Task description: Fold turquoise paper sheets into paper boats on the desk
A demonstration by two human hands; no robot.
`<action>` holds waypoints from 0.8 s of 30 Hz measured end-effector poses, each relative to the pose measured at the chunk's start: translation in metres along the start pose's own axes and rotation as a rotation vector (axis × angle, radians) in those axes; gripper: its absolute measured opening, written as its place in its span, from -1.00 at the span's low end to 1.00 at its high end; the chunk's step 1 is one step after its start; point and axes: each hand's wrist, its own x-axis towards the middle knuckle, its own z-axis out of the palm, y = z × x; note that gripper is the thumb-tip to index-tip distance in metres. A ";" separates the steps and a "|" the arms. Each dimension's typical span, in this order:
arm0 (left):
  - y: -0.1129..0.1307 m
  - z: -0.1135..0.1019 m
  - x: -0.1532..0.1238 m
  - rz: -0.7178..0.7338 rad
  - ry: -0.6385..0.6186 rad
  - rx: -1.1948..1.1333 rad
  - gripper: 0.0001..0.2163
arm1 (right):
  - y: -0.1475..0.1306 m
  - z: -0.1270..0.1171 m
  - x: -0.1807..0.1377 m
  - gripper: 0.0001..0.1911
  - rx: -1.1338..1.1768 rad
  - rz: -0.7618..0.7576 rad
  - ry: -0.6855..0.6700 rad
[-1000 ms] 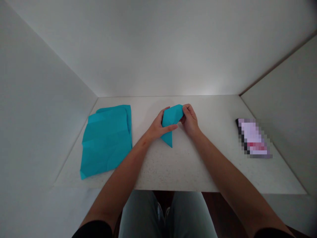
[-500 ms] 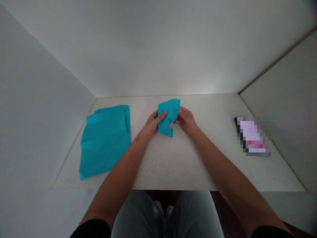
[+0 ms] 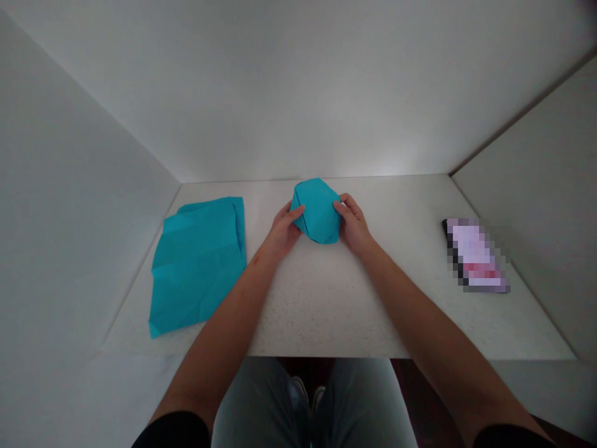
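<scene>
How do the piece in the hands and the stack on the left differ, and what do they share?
Size: the piece looks much smaller than the stack.
Outline: the piece is compact and many-sided; the stack is roughly four-sided.
Place: the piece is held between the left hand and right hand; the stack lies on the table.
Shared: both are turquoise.

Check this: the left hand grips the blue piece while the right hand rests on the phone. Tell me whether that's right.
Not quite: the head view shows the right hand gripping the blue piece too, well apart from the phone. The left hand does grip that piece.
</scene>
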 end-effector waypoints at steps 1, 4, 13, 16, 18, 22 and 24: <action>0.000 -0.001 0.000 0.030 0.042 -0.018 -0.32 | 0.000 0.000 0.001 -0.30 0.000 -0.001 0.029; 0.000 -0.002 0.001 0.093 0.167 -0.077 -0.39 | -0.001 0.000 0.001 -0.30 -0.039 -0.020 0.040; 0.006 0.005 -0.006 0.000 -0.022 -0.173 -0.39 | -0.006 0.004 -0.007 -0.38 -0.067 -0.020 -0.127; 0.006 0.004 -0.008 -0.015 -0.086 -0.178 -0.31 | -0.005 0.003 -0.006 -0.41 -0.059 0.000 -0.116; 0.004 0.003 -0.009 -0.038 -0.124 -0.182 -0.24 | -0.006 0.003 -0.006 -0.44 -0.066 0.010 -0.131; 0.002 0.002 -0.013 -0.089 -0.176 -0.152 -0.20 | -0.009 0.003 -0.005 -0.41 -0.085 0.034 -0.174; 0.002 0.003 -0.014 -0.094 -0.171 -0.138 -0.20 | -0.010 0.004 -0.005 -0.40 -0.099 0.035 -0.169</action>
